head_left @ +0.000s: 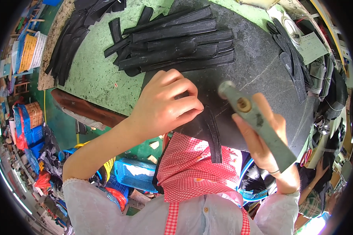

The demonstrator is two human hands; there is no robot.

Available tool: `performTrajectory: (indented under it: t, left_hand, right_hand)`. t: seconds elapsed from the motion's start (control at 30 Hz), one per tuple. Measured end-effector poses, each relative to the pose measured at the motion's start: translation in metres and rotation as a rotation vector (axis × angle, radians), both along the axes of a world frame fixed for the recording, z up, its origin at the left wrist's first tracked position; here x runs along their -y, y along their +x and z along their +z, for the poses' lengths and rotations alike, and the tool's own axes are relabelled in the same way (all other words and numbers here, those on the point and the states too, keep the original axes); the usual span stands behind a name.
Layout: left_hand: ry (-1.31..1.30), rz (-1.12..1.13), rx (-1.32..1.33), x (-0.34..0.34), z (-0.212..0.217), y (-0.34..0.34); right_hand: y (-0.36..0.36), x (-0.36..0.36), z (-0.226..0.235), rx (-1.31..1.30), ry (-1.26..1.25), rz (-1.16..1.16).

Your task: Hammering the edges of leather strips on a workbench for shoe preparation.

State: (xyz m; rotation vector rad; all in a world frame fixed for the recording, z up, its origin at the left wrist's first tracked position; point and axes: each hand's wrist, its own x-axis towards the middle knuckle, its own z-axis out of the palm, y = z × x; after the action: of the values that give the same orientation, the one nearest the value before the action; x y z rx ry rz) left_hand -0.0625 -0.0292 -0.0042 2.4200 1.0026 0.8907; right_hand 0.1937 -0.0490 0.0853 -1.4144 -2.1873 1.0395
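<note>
My left hand (168,102) is closed, thumb and fingertips pinching the upper end of a black leather strip (213,135). The strip's lower end hangs past the near edge of the dark slab (255,78), over my checked apron. In my right hand (264,133) is a hammer (259,121), its metal head raised above the slab to the right of the strip. My fist hides most of the handle. Beyond my left hand lies a pile of black leather strips (176,43), stacked across one another.
More black strips lie at the far left (72,39) and along the right side (288,58) beside a paper sheet (312,47). Below the table stand a blue basket (135,174) and a round blue basket (255,194). Another person's arm (315,178) shows at lower right.
</note>
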Motion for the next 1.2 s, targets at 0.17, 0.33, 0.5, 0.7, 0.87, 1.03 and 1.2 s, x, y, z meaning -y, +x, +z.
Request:
performTrajectory:
  t: [0.17, 0.33, 0.5, 0.7, 0.87, 1.03, 1.2]
  left_hand:
    - [0.008, 0.016, 0.012, 0.003, -0.001, 0.0]
    - [0.072, 0.097, -0.053, 0.004, 0.006, -0.001]
    - [0.016, 0.104, -0.019, 0.013, -0.001, -0.006]
    - [0.142, 0.138, -0.084, 0.026, -0.002, -0.001]
    - [0.119, 0.142, -0.04, 0.024, -0.005, 0.0]
    - [0.027, 0.182, -0.059, 0.021, 0.002, -0.002]
    - [0.044, 0.012, -0.029, -0.001, 0.003, 0.001]
  right_hand:
    - [-0.005, -0.009, -0.012, 0.038, -0.094, 0.108]
    - [-0.008, -0.003, -0.008, 0.162, -0.114, 0.218]
    - [-0.005, -0.013, -0.008, -0.013, -0.207, 0.14]
    - [-0.006, -0.009, -0.005, 0.019, -0.036, 0.137]
    - [-0.009, -0.015, 0.001, -0.07, 0.006, 0.063]
    - [-0.004, -0.004, 0.004, -0.006, -0.078, 0.132]
    - [0.002, 0.008, -0.005, 0.118, -0.193, 0.22]
